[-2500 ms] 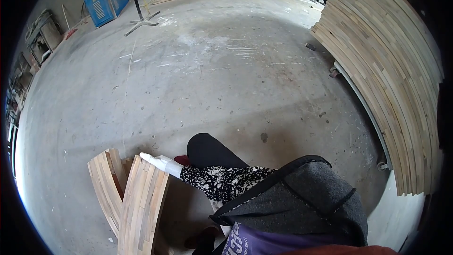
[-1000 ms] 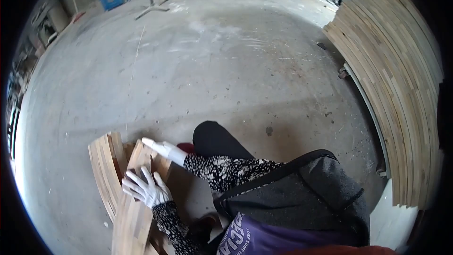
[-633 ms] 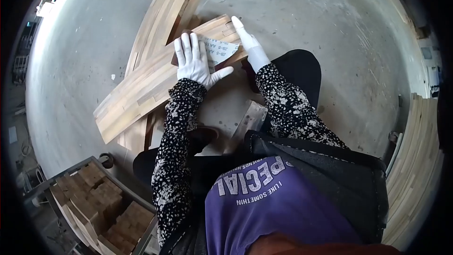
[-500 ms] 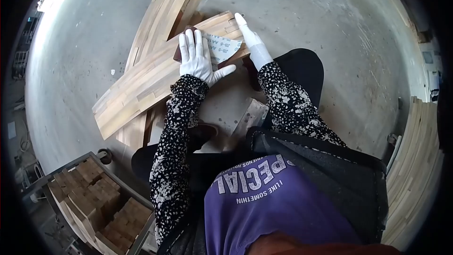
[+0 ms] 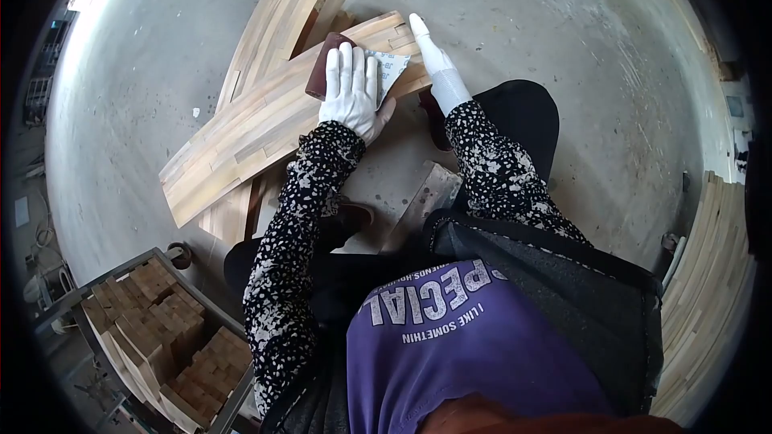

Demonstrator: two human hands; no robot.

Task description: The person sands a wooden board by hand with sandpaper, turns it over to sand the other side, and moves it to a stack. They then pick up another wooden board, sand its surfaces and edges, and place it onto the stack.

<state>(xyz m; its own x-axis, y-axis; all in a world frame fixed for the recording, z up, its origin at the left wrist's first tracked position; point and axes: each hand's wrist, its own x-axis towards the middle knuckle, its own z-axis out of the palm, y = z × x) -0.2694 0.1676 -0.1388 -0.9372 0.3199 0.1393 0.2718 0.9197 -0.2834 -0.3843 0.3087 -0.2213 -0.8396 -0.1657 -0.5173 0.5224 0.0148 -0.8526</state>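
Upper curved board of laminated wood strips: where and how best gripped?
Probably by both long edges near the left end of the upper board, coming from the left: that end juts past the lower laminated board it crosses, clear of the white-gloved left hand.

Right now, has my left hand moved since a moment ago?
Yes: the left hand has shifted along the upper board, toward the end beside the right hand.

Metal-framed cart point(image 5: 205, 296) holding wooden pieces point(image 5: 161, 317), lower left; long boards point(image 5: 708, 273), probably stacked, far right.
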